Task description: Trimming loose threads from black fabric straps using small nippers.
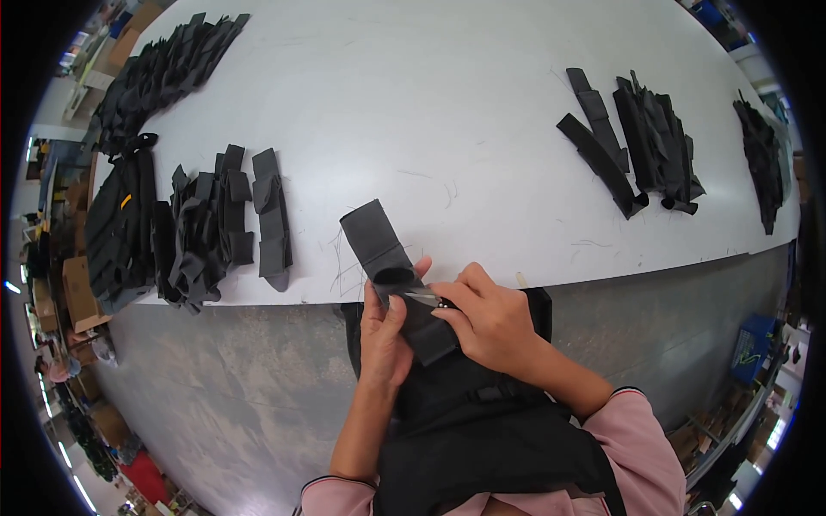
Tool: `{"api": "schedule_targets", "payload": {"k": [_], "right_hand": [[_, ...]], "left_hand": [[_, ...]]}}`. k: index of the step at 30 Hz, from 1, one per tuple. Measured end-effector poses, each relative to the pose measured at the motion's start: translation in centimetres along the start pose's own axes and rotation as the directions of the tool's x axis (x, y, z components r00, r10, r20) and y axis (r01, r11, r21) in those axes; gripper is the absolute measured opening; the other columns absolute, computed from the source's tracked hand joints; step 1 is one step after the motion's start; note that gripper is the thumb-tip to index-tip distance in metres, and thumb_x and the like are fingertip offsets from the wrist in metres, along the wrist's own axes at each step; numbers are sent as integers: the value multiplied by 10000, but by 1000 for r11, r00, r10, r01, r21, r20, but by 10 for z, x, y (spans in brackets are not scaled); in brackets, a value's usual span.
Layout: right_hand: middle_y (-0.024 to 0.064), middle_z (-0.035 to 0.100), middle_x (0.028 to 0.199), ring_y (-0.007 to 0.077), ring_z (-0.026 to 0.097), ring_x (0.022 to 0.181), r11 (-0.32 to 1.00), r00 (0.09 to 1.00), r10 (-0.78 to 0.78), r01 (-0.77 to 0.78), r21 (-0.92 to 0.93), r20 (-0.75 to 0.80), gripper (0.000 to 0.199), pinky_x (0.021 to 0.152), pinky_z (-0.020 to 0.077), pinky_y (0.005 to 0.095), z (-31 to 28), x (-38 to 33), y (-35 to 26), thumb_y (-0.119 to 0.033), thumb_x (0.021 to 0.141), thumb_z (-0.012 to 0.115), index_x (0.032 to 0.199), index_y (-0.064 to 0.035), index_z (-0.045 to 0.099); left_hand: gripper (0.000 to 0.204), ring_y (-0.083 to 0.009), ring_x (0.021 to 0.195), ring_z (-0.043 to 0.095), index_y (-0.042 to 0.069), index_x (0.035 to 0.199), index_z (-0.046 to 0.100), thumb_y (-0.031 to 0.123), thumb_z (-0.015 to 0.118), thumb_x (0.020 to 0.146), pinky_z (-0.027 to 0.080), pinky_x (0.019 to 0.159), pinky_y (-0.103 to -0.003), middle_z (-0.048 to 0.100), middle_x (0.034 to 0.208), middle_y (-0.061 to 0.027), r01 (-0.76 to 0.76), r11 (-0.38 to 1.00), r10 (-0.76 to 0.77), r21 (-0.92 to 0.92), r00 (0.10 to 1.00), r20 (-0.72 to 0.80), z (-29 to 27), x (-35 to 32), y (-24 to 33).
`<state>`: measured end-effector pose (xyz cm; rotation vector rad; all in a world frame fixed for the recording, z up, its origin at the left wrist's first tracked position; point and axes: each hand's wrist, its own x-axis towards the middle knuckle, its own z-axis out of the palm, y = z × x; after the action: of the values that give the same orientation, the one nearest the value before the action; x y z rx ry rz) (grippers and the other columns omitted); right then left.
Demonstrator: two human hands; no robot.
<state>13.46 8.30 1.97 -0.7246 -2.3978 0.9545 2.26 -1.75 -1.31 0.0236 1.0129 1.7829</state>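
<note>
"Dark-grey cloth strip (374, 236), layered, with a loop (393, 277) gaping mid-length. Where's it sit?"

"Centre, across the near edge of the white table (490, 103). Far end points to eleven, near end to five, over the black apron (499, 439). Can't tell if the far end touches the tabletop."

"Hands, quick?"

"Left hand (383, 331) at seven, partly closed: thumb on the near face, fingers behind, pinching the strip's middle. Right hand (490, 314) between three and four, curled round a small pointed metal tool (422, 297), tip beside the loop. Contact, can't tell."

"Handling?"

"Light, I'd say. Stiffish: the far end juts out without drooping. Should bend at the seams. Matte, so probably not slippery; not fragile, though a blade could nick it."

"Best hold?"

"By the doubled middle, edges between thumb and fingers, clear of the tip."

"Rest?"

"Similar strips (202, 224) between nine and ten, another batch (658, 146) at two, thread scraps (450, 196) at one. Done."
</note>
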Motion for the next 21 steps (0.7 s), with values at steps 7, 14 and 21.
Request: {"api": "schedule_targets", "payload": {"k": [7,14,21], "right_hand": [[63,475,786,180,510,558,953,990,132,-116,280,-38,227,487,416,279,-4,-6,10,-47,733,698,947,-51,624],[58,462,776,164,500,650,878,981,193,-171,447,-4,231,537,418,253,10,-8,14,-17,728,690,952,-38,636],[57,472,783,130,546,670,666,943,320,-295,685,94,212,605,446,228,19,-14,16,33,749,646,956,-11,633]], "left_hand": [[506,-249,1081,556,88,1335,332,276,552,919,480,909,-373,457,1325,-197,69,996,-66,-56,997,43,-9,0,2],[524,-277,1197,473,65,1340,330,352,492,932,428,986,-412,409,1363,-198,189,961,-166,-203,978,123,5,-1,2],[541,-257,1127,532,19,1319,335,376,471,936,464,950,-379,416,1363,-183,249,932,-214,-264,965,154,5,-4,1]]}}
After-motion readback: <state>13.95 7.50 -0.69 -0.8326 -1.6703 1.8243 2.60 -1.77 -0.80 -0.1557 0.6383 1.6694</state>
